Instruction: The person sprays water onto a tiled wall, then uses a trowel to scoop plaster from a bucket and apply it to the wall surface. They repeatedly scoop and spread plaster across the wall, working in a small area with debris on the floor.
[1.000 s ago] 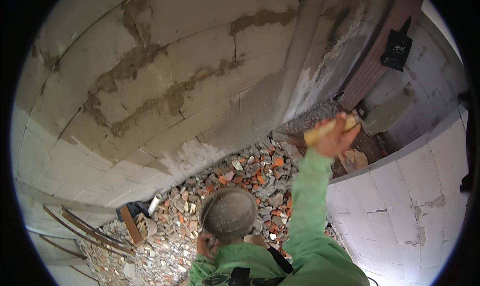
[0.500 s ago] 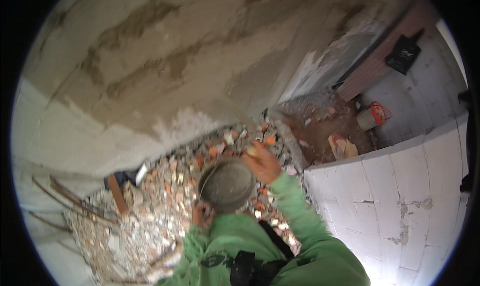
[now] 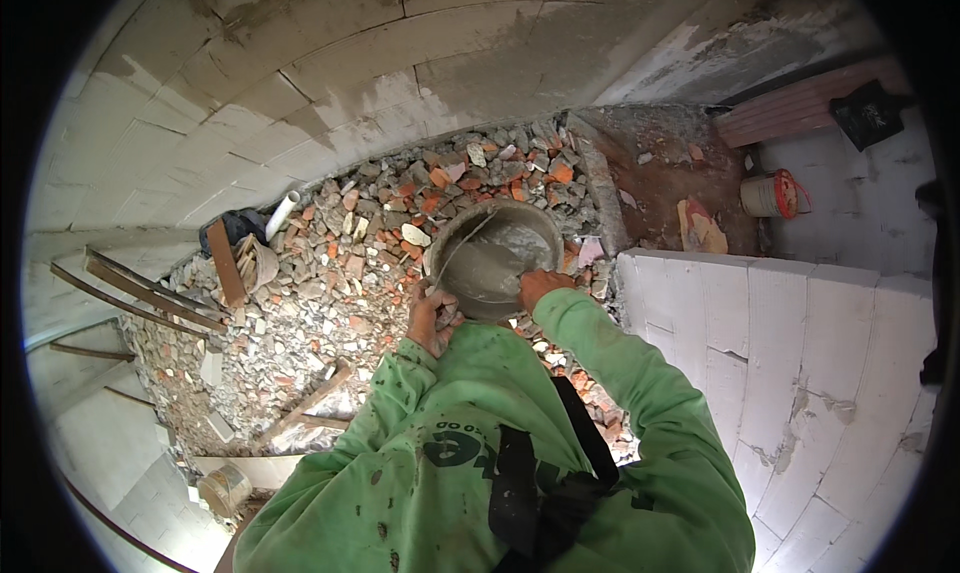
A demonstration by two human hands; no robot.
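A round bucket (image 3: pixel 548 231) of wet grey mortar (image 3: pixel 505 258) rests just in front of my body, tipped slightly. My left hand (image 3: pixel 433 318) is closed on its thin wire handle (image 3: pixel 447 261) at the near left rim. At the right side, my right hand (image 3: pixel 543 289) reaches over the rim, its fingers wrapped round a trowel. The hand hides the trowel's grip, and its blade is hard to make out against the mortar.
Broken brick and block rubble (image 3: pixel 330 273) covers the ground. A block wall (image 3: pixel 350 63) with damp mortar patches rises ahead; a low white block wall (image 3: pixel 740 343) stands right. Beyond it lies a red-rimmed pail (image 3: pixel 765 195). Bent bars (image 3: pixel 150 291) stick out at left.
My right hand has come down from above the bucket's far right rim to inside its near right side. My view has tilted down, showing more of my body. The left hand stays at the bucket.
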